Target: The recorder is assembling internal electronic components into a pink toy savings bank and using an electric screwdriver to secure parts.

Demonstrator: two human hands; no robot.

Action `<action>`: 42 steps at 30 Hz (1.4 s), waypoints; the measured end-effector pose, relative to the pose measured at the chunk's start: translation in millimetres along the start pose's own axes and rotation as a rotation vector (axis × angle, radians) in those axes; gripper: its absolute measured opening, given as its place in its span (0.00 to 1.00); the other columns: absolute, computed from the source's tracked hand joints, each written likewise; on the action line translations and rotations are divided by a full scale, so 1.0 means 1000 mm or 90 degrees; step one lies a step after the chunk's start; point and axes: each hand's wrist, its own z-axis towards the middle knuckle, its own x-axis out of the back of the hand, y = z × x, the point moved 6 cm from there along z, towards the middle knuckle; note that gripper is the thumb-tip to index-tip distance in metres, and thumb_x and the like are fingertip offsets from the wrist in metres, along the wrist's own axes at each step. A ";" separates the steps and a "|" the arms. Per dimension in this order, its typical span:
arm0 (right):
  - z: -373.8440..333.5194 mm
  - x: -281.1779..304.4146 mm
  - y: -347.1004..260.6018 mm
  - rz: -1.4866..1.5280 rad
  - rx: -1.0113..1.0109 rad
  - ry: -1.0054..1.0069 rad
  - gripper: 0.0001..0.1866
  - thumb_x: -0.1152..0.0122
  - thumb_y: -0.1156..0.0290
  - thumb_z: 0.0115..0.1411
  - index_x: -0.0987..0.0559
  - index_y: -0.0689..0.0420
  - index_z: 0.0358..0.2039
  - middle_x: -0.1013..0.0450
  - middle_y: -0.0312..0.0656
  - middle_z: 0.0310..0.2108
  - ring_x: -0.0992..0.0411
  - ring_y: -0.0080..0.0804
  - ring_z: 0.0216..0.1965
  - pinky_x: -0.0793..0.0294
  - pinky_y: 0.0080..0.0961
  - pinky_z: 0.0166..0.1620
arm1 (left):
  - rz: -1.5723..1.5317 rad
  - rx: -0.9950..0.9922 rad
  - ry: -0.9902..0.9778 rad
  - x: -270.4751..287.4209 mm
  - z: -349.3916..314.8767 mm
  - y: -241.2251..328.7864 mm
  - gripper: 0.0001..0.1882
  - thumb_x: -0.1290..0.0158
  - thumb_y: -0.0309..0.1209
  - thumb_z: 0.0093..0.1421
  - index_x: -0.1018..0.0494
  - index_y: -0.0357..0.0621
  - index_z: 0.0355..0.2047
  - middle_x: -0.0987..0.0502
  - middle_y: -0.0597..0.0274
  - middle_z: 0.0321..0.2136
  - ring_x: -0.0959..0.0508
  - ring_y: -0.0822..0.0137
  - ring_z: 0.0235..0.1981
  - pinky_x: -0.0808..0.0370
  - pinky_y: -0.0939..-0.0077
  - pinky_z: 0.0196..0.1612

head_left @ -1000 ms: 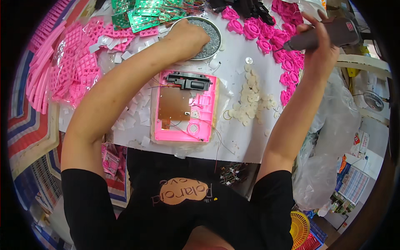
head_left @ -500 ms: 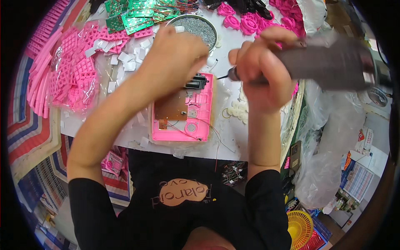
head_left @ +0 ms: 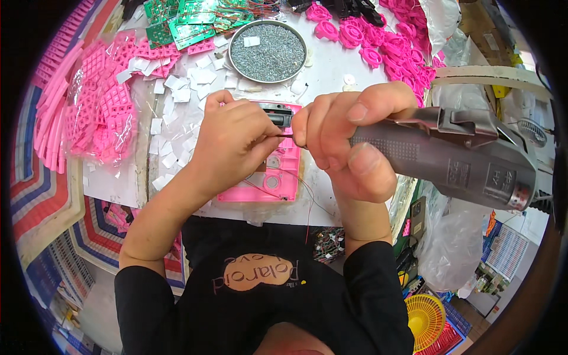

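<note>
My right hand (head_left: pixel 361 136) is wrapped round a dark grey electric screwdriver (head_left: pixel 444 157), which lies nearly level and points left. Its thin bit (head_left: pixel 286 136) reaches the fingertips of my left hand (head_left: pixel 236 139). The left thumb and forefinger are pinched together at the bit's end; whatever they hold is too small and hidden to make out. Under both hands lies an open pink plastic housing (head_left: pixel 254 194) with a black part (head_left: pixel 284 118) at its far end and thin wires (head_left: pixel 305 183) trailing off its right side. The left hand covers most of the brown circuit board inside.
A round dish (head_left: pixel 267 81) of small screws (head_left: pixel 269 56) stands beyond the housing. White paper pieces (head_left: pixel 180 89) and bagged pink keypads (head_left: pixel 106 100) lie left. Green circuit boards (head_left: pixel 192 26) are at the back, pink rings (head_left: pixel 399 56) back right.
My left hand has come down from the screw dish to above the housing. The screwdriver has swung nearer and lower, and its bit now meets the left fingertips.
</note>
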 end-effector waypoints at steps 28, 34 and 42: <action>0.049 0.056 0.069 0.117 -0.138 -0.114 0.27 0.35 0.58 0.62 0.28 0.64 0.53 0.22 0.48 0.36 0.22 0.37 0.35 0.22 0.38 0.44 | -0.014 0.017 -0.125 -0.001 0.011 -0.027 0.19 0.38 0.24 0.53 0.28 0.40 0.45 0.24 0.47 0.49 0.24 0.45 0.49 0.27 0.58 0.53; 0.003 0.212 0.047 -1.034 -0.400 0.061 0.27 0.30 0.47 0.55 0.17 0.56 0.44 0.18 0.43 0.33 0.19 0.41 0.36 0.23 0.35 0.40 | 0.102 0.136 -0.148 0.118 -0.068 0.002 0.19 0.40 0.16 0.50 0.32 0.38 0.41 0.25 0.44 0.48 0.23 0.44 0.47 0.26 0.61 0.50; 0.001 0.212 0.076 -0.998 -0.470 0.017 0.19 0.31 0.52 0.54 0.16 0.53 0.38 0.18 0.40 0.29 0.20 0.40 0.30 0.23 0.35 0.38 | 0.343 0.469 -0.388 0.157 -0.265 -0.060 0.17 0.39 0.23 0.48 0.29 0.38 0.39 0.27 0.44 0.37 0.26 0.39 0.41 0.28 0.53 0.43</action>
